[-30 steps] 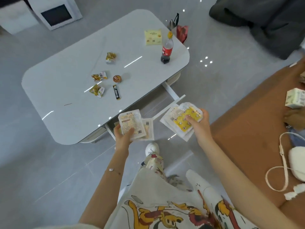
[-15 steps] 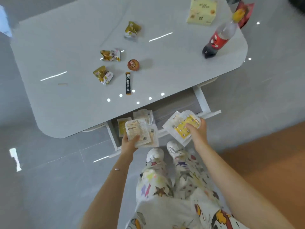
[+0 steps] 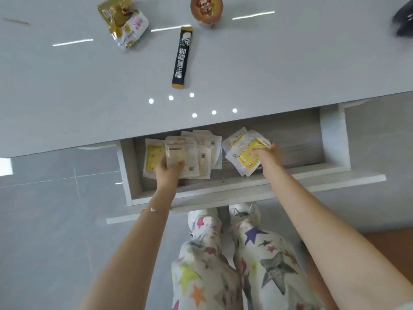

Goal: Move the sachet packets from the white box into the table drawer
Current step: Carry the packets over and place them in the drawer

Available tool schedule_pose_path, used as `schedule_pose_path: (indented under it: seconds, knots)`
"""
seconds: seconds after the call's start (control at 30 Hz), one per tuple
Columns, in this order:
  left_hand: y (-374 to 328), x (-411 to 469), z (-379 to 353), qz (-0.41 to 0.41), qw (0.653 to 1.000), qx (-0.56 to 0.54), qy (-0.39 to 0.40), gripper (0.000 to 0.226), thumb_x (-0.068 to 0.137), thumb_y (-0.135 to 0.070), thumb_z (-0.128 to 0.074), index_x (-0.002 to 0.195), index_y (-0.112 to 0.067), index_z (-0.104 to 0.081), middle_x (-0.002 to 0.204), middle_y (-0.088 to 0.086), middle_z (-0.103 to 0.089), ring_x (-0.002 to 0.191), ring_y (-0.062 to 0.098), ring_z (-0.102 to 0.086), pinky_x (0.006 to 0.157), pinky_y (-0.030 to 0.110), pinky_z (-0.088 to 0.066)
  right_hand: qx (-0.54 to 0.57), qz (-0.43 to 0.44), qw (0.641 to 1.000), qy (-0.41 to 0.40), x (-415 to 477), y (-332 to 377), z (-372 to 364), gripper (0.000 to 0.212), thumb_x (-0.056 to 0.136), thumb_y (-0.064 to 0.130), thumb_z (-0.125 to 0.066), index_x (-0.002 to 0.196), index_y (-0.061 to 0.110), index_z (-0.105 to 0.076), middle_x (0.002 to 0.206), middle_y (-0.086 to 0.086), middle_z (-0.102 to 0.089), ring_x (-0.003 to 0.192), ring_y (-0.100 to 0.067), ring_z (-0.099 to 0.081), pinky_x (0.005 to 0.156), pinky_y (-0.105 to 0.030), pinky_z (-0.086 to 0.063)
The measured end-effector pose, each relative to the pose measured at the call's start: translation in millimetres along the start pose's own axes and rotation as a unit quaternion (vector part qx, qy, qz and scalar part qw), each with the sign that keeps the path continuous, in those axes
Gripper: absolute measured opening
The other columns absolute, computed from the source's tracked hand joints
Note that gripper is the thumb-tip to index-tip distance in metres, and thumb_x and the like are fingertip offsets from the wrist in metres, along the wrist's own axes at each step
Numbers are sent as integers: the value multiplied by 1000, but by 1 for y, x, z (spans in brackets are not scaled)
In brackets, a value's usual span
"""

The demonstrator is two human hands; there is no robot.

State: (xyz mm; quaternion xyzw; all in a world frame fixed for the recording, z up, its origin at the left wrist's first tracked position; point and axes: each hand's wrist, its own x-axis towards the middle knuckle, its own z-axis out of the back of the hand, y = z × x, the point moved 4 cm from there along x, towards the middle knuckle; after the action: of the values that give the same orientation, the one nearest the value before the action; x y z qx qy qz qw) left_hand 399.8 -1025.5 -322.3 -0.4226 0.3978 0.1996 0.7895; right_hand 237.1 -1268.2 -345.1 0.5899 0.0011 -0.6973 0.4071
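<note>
Head view: both hands are down inside the open table drawer, each closed on a bundle of sachet packets. The left hand pinches the near edge of a beige packet, thumb on top and fingers hidden beneath it; that packet sits over a loose spread of other sachets lying on the drawer floor toward its left end, one with a yellow face poking out at the left. The right hand grips a fanned stack of yellow-printed sachets by its right corner, near the middle of the drawer; whether the stack rests on the drawer bottom or hangs just above it cannot be told from here.

These packets look thin, flat and very light — soft film that bends under a finger and probably slides easily, one sheet over the next. A pinch at an edge or corner with the thumb on top, as both hands have it, seems the sensible hold; a fanned stack held at only one corner could shed its lower sheets.

The white box does not show in this view. On the table top above the drawer lie things outside the task: a black stick sachet, a crumpled gold snack wrapper and a small round cup.
</note>
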Motion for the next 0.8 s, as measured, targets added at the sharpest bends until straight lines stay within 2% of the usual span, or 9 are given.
schedule_pose_path:
  seconds: [0.1,0.2,0.3,0.4,0.57,0.7,0.8]
  knots:
    - [-8,-13,1,-38,996,81,-19,63,85,-22,-72,140,-21,-40,137,3,-53,120,24,-54,99,39,-47,-42,38,998,-8,-11,7,4,62,78,-4,-69,131,14,-41,113,-6,-60,93,-19,-60,57,-20,-45]
    - [-24,-40,11,-92,975,201,-26,69,87,-28,-68,146,-28,-32,148,1,-42,133,27,-42,104,46,-43,-128,105,986,-12,-42,26,9,66,79,9,-74,136,17,-44,121,-3,-60,106,-17,-58,77,-25,-45]
    - [-52,-85,24,-140,962,232,-21,64,88,-31,-66,145,-29,-36,148,1,-42,135,27,-38,108,49,-38,-224,198,954,-12,-97,60,20,61,79,19,-74,135,17,-49,133,-4,-55,123,-22,-50,96,-31,-41]
    - [-93,-144,42,-210,932,293,-40,61,88,-37,-64,143,-29,-40,146,-1,-43,136,26,-34,112,50,-30,-352,308,884,5,-164,102,35,62,83,29,-70,139,17,-46,142,-4,-46,133,-24,-38,109,-39,-33]
    - [-165,-246,77,-327,867,368,-78,65,88,-41,-61,146,-26,-36,149,-1,-39,141,28,-24,117,45,-17,-518,430,739,18,-276,176,64,67,87,40,-60,147,23,-35,153,-6,-33,142,-30,-22,115,-44,-21]
    - [-205,-319,113,-352,838,401,-113,68,89,-46,-58,148,-27,-32,154,4,-32,144,31,-18,118,49,-13,-601,477,641,28,-355,219,77,69,90,44,-53,151,28,-24,159,-5,-20,146,-30,-10,118,-48,-10]
    - [-216,-364,148,-334,843,399,-135,67,90,-49,-55,149,-30,-30,157,4,-26,146,31,-13,119,51,-10,-634,497,591,41,-408,243,78,70,92,44,-50,152,30,-17,160,-5,-15,147,-30,-5,119,-49,-6]
